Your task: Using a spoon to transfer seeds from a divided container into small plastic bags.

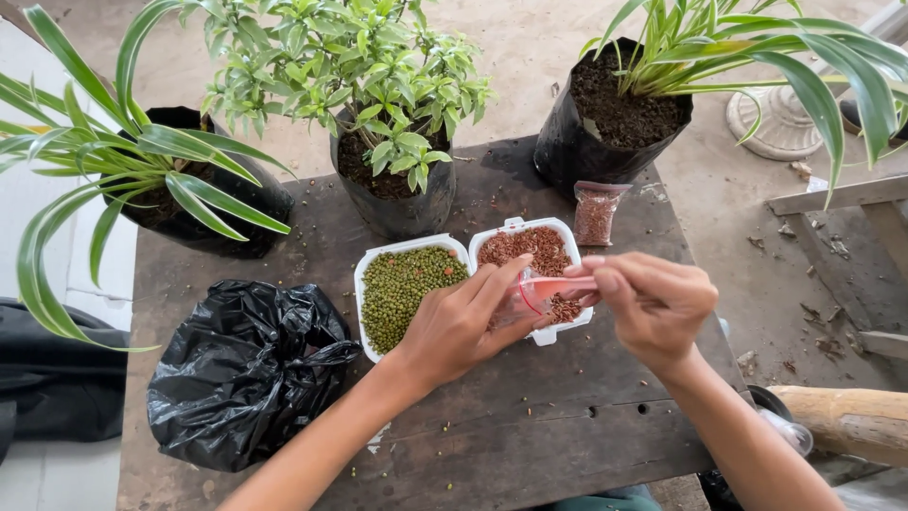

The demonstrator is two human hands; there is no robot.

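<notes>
I held a small clear bag with a red seal strip [539, 291] between both hands, directly over the white tray of reddish-brown seeds [530, 248]. My left hand [463, 322] was closed around the bag's lower part, fingers pinching its side; my right hand [653, 303] gripped the red strip at the mouth between thumb and forefinger. Judgement on technique: the bag was best kept low and centred over that tray, so anything that slipped out would land among its own kind and not in the neighbouring white tray of green beans [407, 284], which sat touching it on the left. Pulling the mouth evenly along the strip, rather than tugging one corner, seemed the safer way to avoid a sudden spill (loose seeds already lay scattered on the dark wooden table [530, 445]). A second small packet of reddish seeds [596, 214] stood near the pot of soil at the right [615, 123], apart from my hands. The crumpled black plastic bag [246, 369] lay well to the left, and the leafy potted plant [378, 114] stood behind the trays. Limits of observation: I could not tell whether the bag's mouth was open or sealed, nor how much it held, since my fingers covered most of it. My left hand also hid the near corner of the seed tray.
</notes>
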